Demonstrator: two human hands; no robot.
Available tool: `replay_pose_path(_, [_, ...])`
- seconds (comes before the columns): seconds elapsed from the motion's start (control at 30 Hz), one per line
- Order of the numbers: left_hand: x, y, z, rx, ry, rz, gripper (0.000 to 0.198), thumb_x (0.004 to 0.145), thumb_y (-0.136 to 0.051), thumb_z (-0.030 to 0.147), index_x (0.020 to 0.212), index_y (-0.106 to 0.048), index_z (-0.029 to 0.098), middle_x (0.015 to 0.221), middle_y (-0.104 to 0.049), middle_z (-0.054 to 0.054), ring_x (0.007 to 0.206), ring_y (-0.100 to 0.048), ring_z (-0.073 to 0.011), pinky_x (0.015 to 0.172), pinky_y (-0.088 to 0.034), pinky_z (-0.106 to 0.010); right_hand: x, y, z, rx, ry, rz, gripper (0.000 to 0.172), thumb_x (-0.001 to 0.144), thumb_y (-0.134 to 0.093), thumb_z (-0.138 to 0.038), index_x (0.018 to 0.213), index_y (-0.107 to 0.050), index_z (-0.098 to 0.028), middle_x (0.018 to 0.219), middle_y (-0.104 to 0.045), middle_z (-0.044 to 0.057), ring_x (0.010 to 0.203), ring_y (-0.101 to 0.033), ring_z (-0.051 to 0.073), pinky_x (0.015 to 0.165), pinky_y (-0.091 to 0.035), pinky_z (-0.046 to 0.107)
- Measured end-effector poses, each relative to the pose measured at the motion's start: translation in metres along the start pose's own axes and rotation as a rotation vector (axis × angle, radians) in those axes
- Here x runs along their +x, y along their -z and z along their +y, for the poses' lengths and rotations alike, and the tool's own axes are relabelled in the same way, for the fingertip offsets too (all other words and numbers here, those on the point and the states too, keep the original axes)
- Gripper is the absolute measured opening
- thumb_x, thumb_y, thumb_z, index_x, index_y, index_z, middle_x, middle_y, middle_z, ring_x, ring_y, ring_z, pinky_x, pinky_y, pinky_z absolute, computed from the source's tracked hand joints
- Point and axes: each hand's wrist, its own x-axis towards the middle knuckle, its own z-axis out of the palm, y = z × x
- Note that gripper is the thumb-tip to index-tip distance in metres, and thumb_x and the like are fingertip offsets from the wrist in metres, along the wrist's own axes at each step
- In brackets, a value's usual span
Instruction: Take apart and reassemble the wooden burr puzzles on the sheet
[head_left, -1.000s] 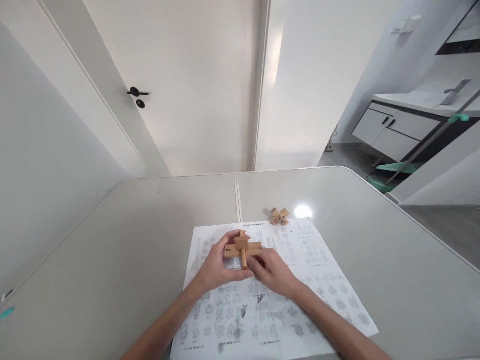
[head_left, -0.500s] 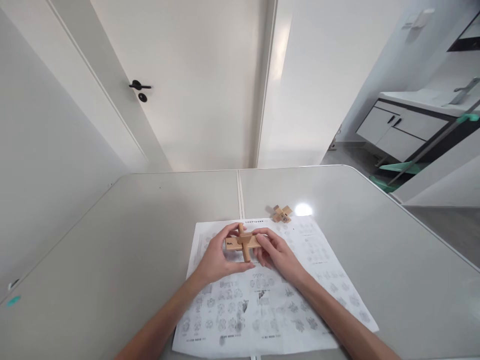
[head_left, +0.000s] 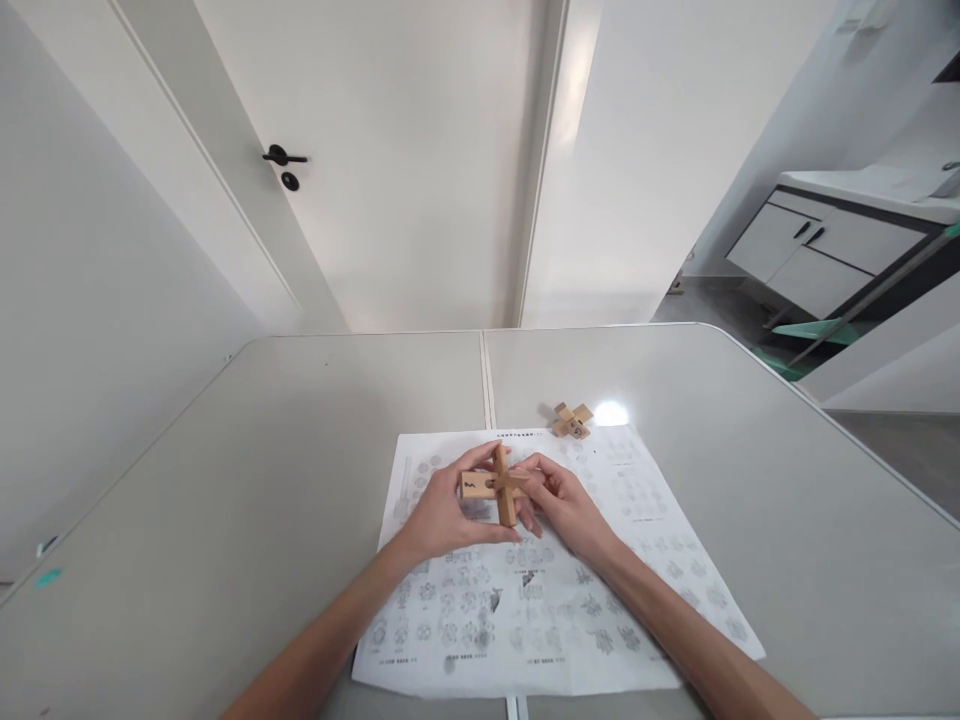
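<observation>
Between my hands, above the printed sheet [head_left: 555,640], is a cross-shaped wooden interlocking puzzle [head_left: 505,500] with a dark mark on its left arm. My left hand [head_left: 442,510] curves around it, fingers at the top and thumb under the upright piece. On the other side, my right hand [head_left: 566,505] pinches the puzzle's right end; its fingertips partly cover that end. A second wooden puzzle [head_left: 573,421], star-like and also marked, rests at the sheet's far edge, apart from both hands.
The sheet with rows of printed diagrams lies on a grey table [head_left: 187,520] with a seam down its middle. Behind the table stands a white door [head_left: 405,180] with a black handle [head_left: 285,156]. A sink cabinet [head_left: 825,235] is at the far right.
The held puzzle has turned slightly, so its upright piece now faces me more and the cross shape shows more clearly. Both hands keep their hold. The camera view has shifted a little.
</observation>
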Motion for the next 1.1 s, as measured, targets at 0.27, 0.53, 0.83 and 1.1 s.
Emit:
replay_pose_path(0.27, [0.001,-0.002,-0.006,-0.011,0.073,0.051,0.084,0.070,-0.093,0.042,0.140,-0.050,0.027,0.118,-0.074,-0.008,0.110,-0.067,-0.0288,0.103,-0.049,-0.047,-0.001,0.001,-0.001,0.193,-0.025,-0.030,0.036,0.095,-0.072,-0.053,0.090,-0.052,-0.023,0.068,-0.067,-0.002,0.054,-0.058,0.012,0.053,-0.043,0.025])
replay_pose_path(0.53, [0.004,0.000,-0.005,-0.078,0.047,0.065,0.033,0.086,-0.078,0.043,0.108,-0.067,0.023,0.111,-0.076,-0.007,0.105,-0.067,-0.0259,0.096,-0.050,-0.039,-0.002,0.002,-0.007,0.237,-0.108,-0.008,0.040,0.089,-0.079,-0.054,0.089,-0.055,-0.022,0.071,-0.068,0.000,0.053,-0.054,0.011,0.051,-0.039,0.025])
replay_pose_path(0.83, [0.001,-0.007,-0.005,-0.194,0.062,0.117,0.029,0.092,-0.071,0.046,0.089,-0.054,0.022,0.080,-0.070,0.000,0.073,-0.066,-0.0164,0.072,-0.052,-0.030,0.001,0.004,0.002,0.253,-0.101,0.051,0.040,0.088,-0.079,-0.055,0.088,-0.058,-0.021,0.076,-0.071,0.002,0.053,-0.054,0.010,0.051,-0.040,0.024])
replay_pose_path(1.1, [0.007,0.021,-0.006,-0.240,0.004,0.154,0.038,0.094,-0.065,0.057,0.088,-0.059,0.020,0.077,-0.071,-0.004,0.067,-0.057,-0.0147,0.065,-0.047,-0.029,0.003,0.006,-0.003,0.271,-0.046,0.160,0.040,0.085,-0.082,-0.053,0.090,-0.059,-0.021,0.081,-0.072,0.002,0.058,-0.057,0.011,0.054,-0.044,0.025])
